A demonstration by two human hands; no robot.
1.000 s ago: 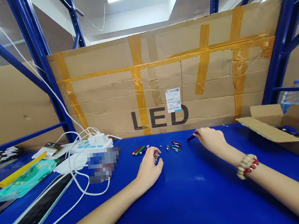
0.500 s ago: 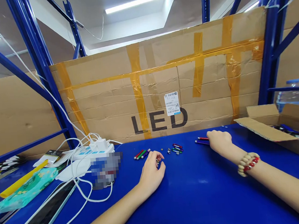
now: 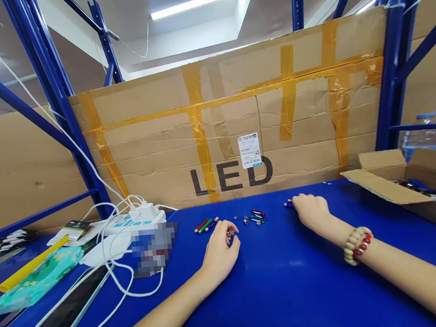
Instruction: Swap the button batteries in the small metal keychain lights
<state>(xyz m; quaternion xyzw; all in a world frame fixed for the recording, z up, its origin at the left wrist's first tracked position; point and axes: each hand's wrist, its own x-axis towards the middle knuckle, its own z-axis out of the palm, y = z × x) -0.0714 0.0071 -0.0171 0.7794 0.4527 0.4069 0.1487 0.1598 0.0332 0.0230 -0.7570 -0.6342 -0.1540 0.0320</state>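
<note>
My left hand (image 3: 218, 252) rests on the blue table, fingers curled in and thumb opposite. A few small metal pieces (image 3: 230, 236) show between thumb and fingers. Just beyond it lies a row of slim metallic tubes (image 3: 206, 225) in red, green and purple. Right of that hand are a small round metal piece (image 3: 235, 218), small silvery parts (image 3: 246, 220) and several short coloured tubes (image 3: 258, 215). My right hand (image 3: 311, 209), with a beaded bracelet at the wrist, is closed, knuckles up, over blue tubes (image 3: 289, 204) whose ends stick out at its left. Its fingertips are hidden.
An open cardboard box (image 3: 426, 186) with pen-like things inside stands at the right. On the left are a white power strip (image 3: 146, 218) with tangled cables, a phone (image 3: 59, 320) and a teal packet (image 3: 37, 278). A taped cardboard sheet (image 3: 156, 153) closes the back.
My right hand has shifted a little left, over the tubes; the red one there is now covered and less of the blue shows. My left hand keeps its place.
</note>
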